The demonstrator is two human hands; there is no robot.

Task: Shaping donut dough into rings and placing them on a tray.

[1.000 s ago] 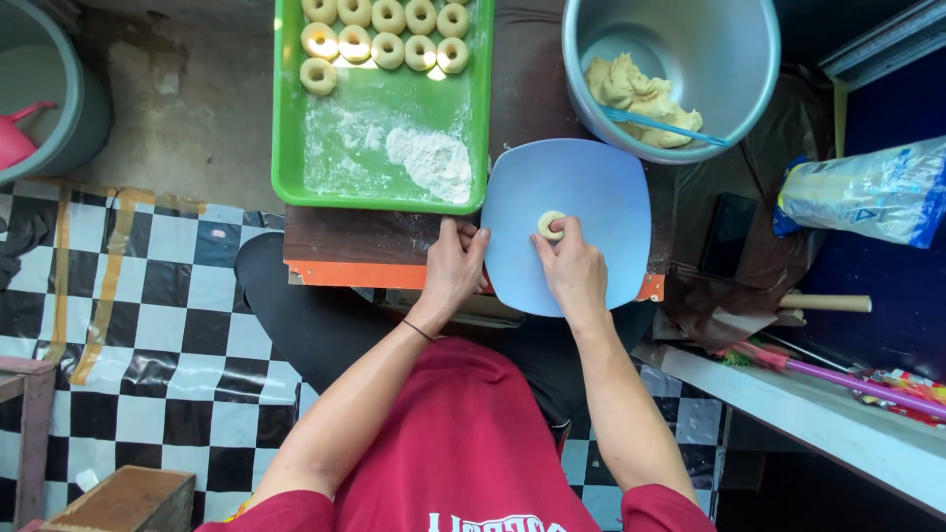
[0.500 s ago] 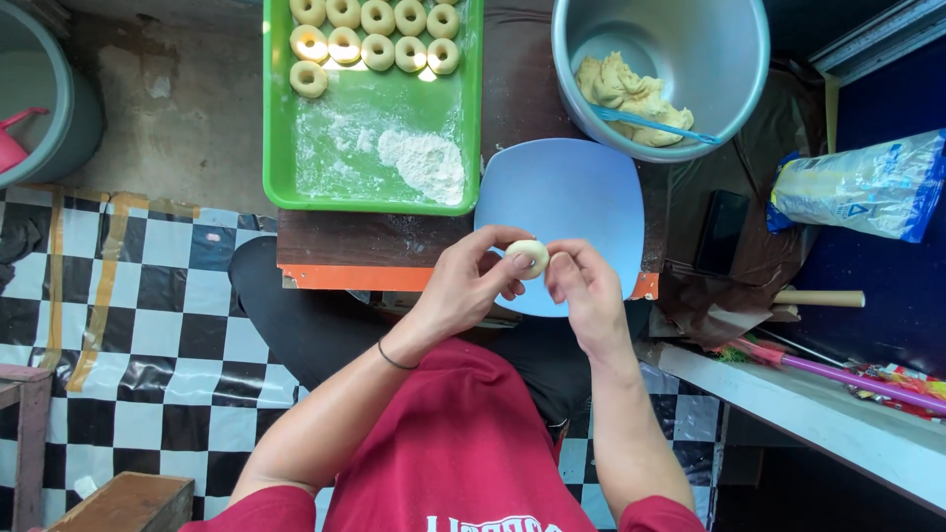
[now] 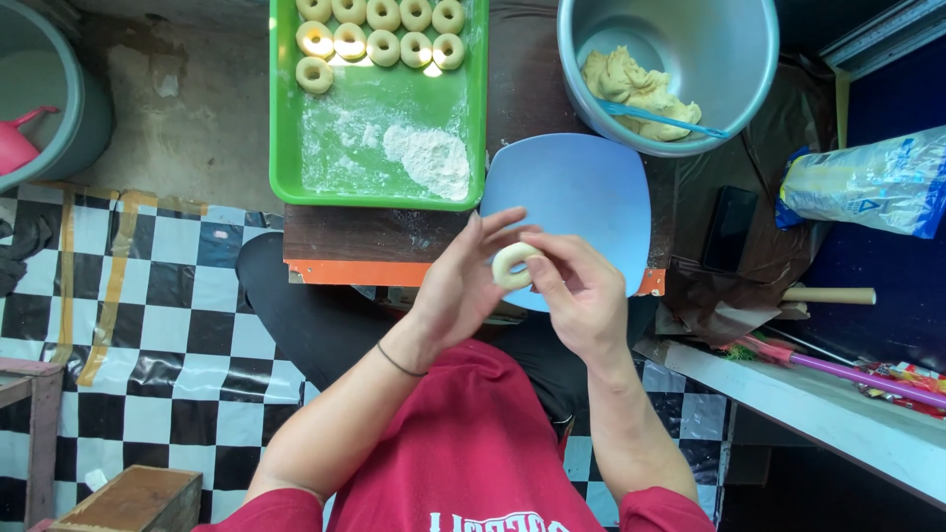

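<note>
Holding a pale dough ring [image 3: 513, 264] between both hands, the person sits over a low dark table [image 3: 374, 236], and the single head view takes it all in from above. The ring is up in the air, just in front of the near edge of a blue plate [image 3: 581, 197] that lies bare on the table. By the look of it, the work is part done: eleven shaped rings [image 3: 379, 34] already sit in rows at the far end of a green tray [image 3: 286, 148], with a heap of flour [image 3: 429, 158] and much open room on its near half, while a good lump of raw dough [image 3: 636, 94] is left in the metal bowl [image 3: 680, 49], a blue utensil [image 3: 670, 118] lying across it. The left hand [image 3: 463, 286] comes in from the left, palm turned inward, fingers loosely curled and partly spread, their tips on the ring's left side. The right hand [image 3: 581, 296] meets it from the right, thumb and forefinger pinched on the ring's rim, the other fingers folded under. Both forearms rise from the lap, elbows out, wrists bent toward each other. A clear bag [image 3: 867, 182] lies well off to the right.
</note>
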